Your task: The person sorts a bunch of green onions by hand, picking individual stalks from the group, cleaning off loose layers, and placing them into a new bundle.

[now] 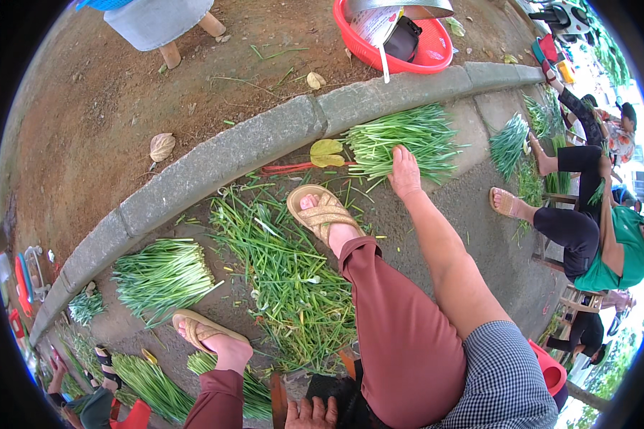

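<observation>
My right arm reaches forward, and my right hand (406, 171) is at the near edge of a neat bundle of garlic chives (401, 139) by the kerb. Its fingers are bent together on the stalks; their tips are partly hidden. At the lower edge, my left hand (311, 415) has its fingers curled at a dark stool with wooden legs (279, 400); the rest of it is cut off. Loose, tangled chives (286, 279) lie between my sandalled feet. A second neat bundle (164, 275) is on the left. Red ties (286, 169) and a yellow leaf (327, 152) lie beside the far bundle.
A stone kerb (236, 157) curves across the front, with bare soil beyond. On the soil stand a red basket (436, 53) and a grey stool (154, 25). A seated person in green (619, 250) is at right, near more chives (509, 143). Further bundles (154, 386) lie lower left.
</observation>
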Motion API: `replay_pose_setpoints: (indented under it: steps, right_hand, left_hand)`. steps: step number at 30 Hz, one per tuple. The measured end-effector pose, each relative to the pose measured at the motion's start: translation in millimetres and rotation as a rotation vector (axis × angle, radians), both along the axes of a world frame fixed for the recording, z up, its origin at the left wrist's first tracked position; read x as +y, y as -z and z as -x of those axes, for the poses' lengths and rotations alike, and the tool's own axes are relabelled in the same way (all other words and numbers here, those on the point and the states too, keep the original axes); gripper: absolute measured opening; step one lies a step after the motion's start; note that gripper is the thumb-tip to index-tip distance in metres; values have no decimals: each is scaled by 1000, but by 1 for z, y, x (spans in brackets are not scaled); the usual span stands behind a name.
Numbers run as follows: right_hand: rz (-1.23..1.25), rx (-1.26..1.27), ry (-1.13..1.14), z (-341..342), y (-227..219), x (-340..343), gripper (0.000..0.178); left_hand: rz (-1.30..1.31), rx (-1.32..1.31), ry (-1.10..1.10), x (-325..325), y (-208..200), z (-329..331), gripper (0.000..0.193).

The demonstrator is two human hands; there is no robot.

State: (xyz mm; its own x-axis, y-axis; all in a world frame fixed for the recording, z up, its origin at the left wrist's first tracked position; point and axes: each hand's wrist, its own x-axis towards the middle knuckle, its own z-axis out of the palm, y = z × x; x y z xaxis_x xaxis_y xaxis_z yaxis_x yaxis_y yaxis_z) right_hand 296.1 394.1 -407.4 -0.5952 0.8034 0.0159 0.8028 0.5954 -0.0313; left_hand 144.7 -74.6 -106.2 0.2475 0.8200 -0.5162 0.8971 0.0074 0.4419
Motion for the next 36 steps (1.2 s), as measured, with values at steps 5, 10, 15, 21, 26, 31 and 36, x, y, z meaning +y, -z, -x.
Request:
replay_pose_setpoints:
  steps: [5,10,15,21,26,31,36]
  right_hand:
    - [211,-99,-182,-3,-23,36,62]
    - [246,-229,-380,0,-40,67,45]
    - [-41,-86,-362,24,-32,69,54]
    - [152,-234,-138,47,-30,65,66]
    - [138,-291,-183,43,-45,54,57]
    - [90,-175,-218,17,-21,48,53]
    - [-27,-137,-246,11,-31,43,54]
  left_hand:
    - [0,-3,-2,-1,3,2,42]
    - [-29,1,-17,-3,6,-1,43]
    - [-54,-2,-39,-2,7,0,43]
    - [-16,10,-22,-2,5,0,43]
    - [-33,19,-32,-4,8,-4,43]
    - [-58,23,-18,-7,10,-2,43]
    - [-17,23,-34,-5,3,0,42]
